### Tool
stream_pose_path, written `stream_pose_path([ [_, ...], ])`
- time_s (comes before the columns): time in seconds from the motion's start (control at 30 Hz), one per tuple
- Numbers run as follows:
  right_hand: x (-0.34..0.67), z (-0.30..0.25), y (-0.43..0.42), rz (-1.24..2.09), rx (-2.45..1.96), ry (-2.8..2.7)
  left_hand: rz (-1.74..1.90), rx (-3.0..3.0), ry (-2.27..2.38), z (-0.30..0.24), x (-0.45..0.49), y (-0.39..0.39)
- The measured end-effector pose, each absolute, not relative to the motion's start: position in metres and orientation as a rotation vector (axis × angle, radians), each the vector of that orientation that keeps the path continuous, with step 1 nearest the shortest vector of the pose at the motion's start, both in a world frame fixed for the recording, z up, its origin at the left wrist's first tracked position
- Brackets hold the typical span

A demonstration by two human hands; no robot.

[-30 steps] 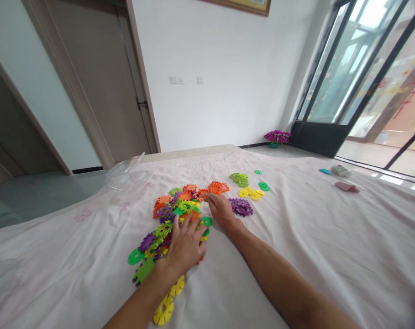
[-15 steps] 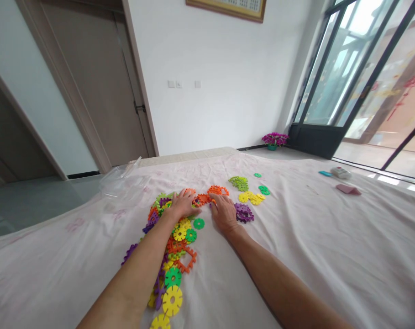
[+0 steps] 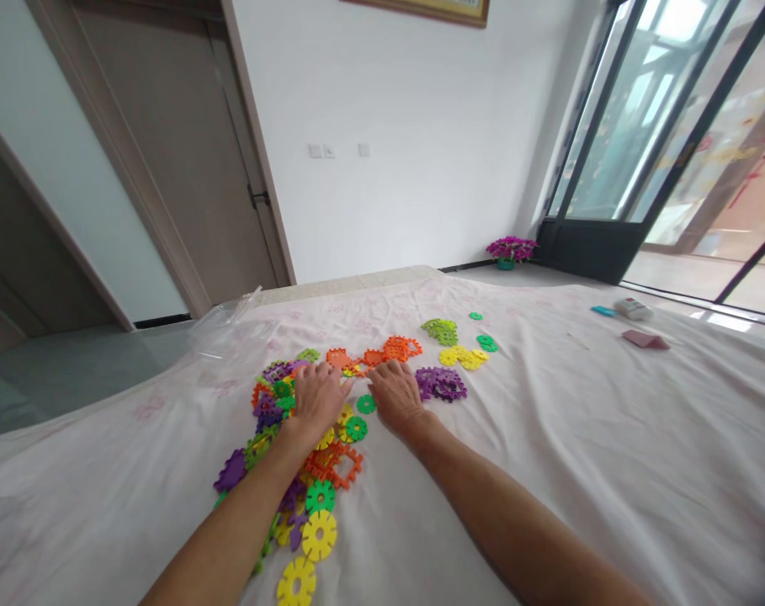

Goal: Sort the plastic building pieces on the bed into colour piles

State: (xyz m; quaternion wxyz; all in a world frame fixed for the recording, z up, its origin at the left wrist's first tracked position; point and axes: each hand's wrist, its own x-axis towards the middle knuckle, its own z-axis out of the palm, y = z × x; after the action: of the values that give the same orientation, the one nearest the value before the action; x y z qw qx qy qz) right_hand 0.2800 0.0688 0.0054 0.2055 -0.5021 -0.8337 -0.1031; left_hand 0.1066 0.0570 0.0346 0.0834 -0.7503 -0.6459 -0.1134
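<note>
A mixed heap of plastic interlocking pieces (image 3: 320, 536), with toothed squares and notched discs in purple, green, yellow and orange, runs along the bed-like surface. My left hand (image 3: 321, 394) lies over its upper part, fingers spread and touching pieces. My right hand (image 3: 395, 394) rests just right of the heap, fingers loosely bent and apart, holding nothing that I can see. Orange square pieces (image 3: 398, 348) lie beyond its fingertips. Beside it are purple pieces (image 3: 442, 384), and a green disc (image 3: 365, 404) lies between the two hands. What is under my left palm is hidden.
Light green pieces (image 3: 442, 331), yellow discs (image 3: 464, 358) and green discs (image 3: 486, 343) lie sorted at the right. A clear plastic bag (image 3: 221, 328) sits at the far left edge. A pink cloth (image 3: 645, 339) and a small white pack (image 3: 633, 309) are far right.
Both hands have drawn back toward me, the left also shifting left over the heap. The orange pieces beyond them are now uncovered, and the upper heap has spread out leftward.
</note>
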Motion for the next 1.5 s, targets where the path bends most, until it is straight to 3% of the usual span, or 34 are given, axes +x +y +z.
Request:
stream_pose_path([
  [0.23, 0.253, -0.005, 0.063, -0.365, -1.42, -2.388, -0.632, -2.474, -1.95, 0.02, 0.121, 0.029],
  [0.8, 0.247, -0.01, 0.064, -0.298, -1.084, -2.484, -0.334, -2.5, -1.631, 0.032, 0.11, 0.016],
  [1.13, 0.253, -0.006, 0.063, -0.24, -1.208, -2.429, -0.15, -2.468, -1.617, 0.044, 0.089, 0.004],
  [1.5, 0.256, -0.005, 0.069, -0.113, -1.11, -2.438, -0.814, -2.274, -1.897, 0.03, -0.023, 0.029],
])
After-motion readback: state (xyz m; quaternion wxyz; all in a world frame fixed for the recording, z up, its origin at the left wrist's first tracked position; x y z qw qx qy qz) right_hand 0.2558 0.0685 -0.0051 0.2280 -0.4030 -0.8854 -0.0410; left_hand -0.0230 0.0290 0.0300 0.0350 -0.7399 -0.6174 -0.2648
